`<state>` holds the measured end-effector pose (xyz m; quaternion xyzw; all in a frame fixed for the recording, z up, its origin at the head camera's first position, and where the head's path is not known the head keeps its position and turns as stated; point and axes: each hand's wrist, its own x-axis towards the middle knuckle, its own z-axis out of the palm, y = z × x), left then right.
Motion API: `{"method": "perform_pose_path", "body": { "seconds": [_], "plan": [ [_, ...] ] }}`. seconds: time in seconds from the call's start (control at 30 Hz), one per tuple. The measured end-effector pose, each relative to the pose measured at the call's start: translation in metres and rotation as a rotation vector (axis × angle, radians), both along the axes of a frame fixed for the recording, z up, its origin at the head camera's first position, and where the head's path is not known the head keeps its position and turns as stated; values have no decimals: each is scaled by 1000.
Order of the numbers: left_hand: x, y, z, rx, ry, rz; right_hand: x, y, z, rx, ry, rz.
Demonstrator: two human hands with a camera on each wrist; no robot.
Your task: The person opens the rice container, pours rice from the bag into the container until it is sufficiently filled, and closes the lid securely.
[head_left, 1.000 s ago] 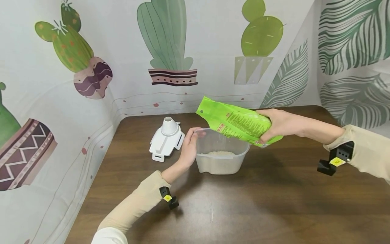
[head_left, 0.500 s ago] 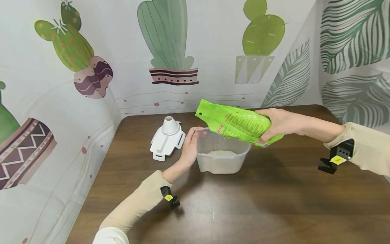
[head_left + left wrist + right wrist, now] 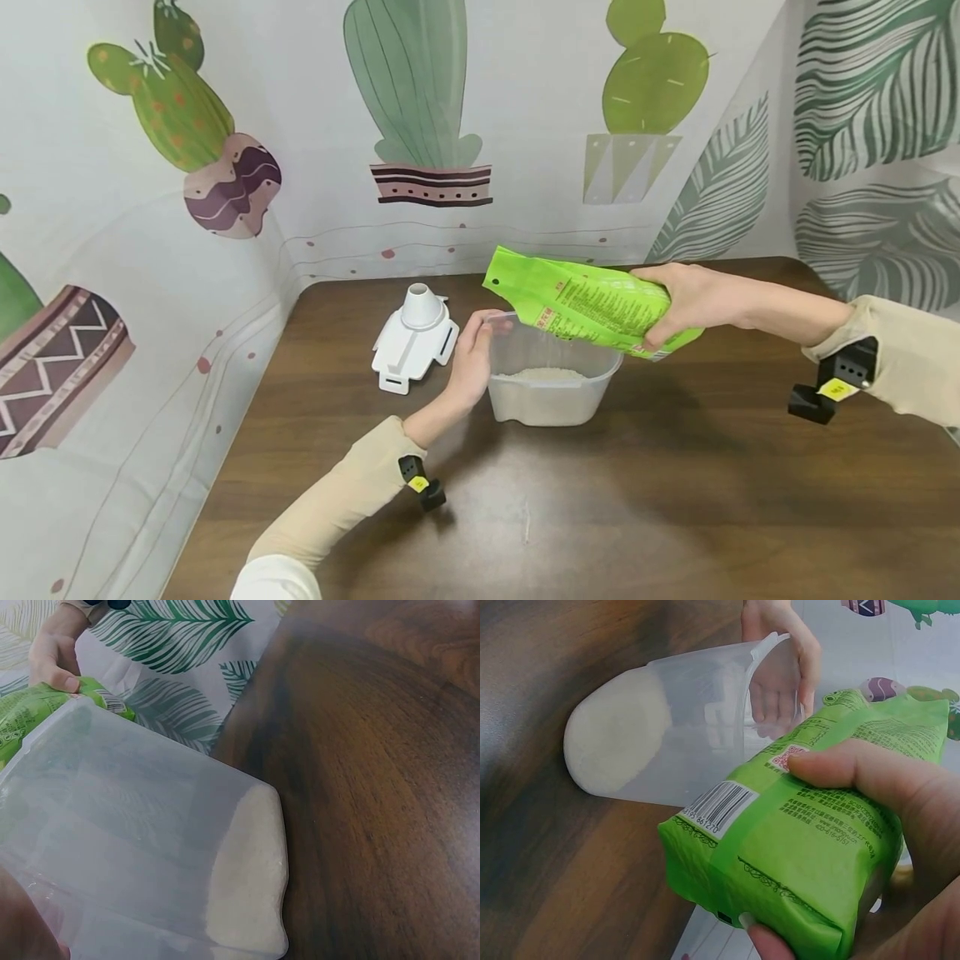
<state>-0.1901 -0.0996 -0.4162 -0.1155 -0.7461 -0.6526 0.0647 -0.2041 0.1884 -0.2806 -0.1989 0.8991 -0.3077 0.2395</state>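
My right hand point(image 3: 697, 300) grips a bright green printed bag point(image 3: 585, 304), tilted with its top end to the left above a translucent plastic container point(image 3: 536, 408). White grains that look like rice point(image 3: 546, 374) lie in the bottom, and a faint stream falls from under the bag. My left hand point(image 3: 471, 362) holds the container's left side near the rim, fingers round the back. Through the clear wall in the right wrist view, those left-hand fingers point(image 3: 776, 705) show. The left wrist view shows the grains point(image 3: 244, 877) banked at the container's base. The bag's mouth is hidden.
A white lid with a cone-shaped spout point(image 3: 411, 337) lies on the brown wooden table point(image 3: 600, 500), left of the container. Behind the table hangs a cloth point(image 3: 525, 200) printed with cacti and leaves.
Grains keep falling, and the heap in the container looks slightly higher. The bag has tipped slightly, its top end lower than a second ago. Both hands keep their holds; the view has shifted a little.
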Motion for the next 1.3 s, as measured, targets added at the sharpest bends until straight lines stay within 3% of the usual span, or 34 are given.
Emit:
{"method": "perform_pose_path", "body": {
  "seconds": [0.53, 1.3],
  "plan": [
    [0, 0, -1, -6, 13, -7, 0, -3, 1, 23, 13, 3],
    [1, 0, 1, -18, 18, -5, 1, -9, 7, 139, 94, 6]
  ]
}}
